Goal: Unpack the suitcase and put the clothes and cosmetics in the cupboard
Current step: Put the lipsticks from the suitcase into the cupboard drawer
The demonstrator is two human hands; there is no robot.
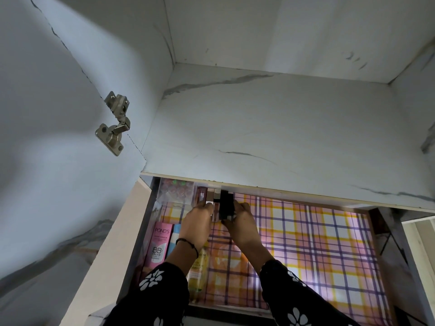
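An open drawer (374,234) is seen below a marble-patterned shelf (270,137), lined with checked paper (317,243). A black box (227,204) is held upright at the drawer's back edge. It is gripped by the right hand (242,220), with the fingers curled round its right side. The left hand (197,218) is curled against slim tubes (215,208) just beside the box; whether they are pinched cannot be told. A clear box (176,191) stands in the back left corner. A pink Pond's tube (160,243) and a yellow bottle (199,271) lie along the left side. A metal hinge (114,124) is fixed to the open door.
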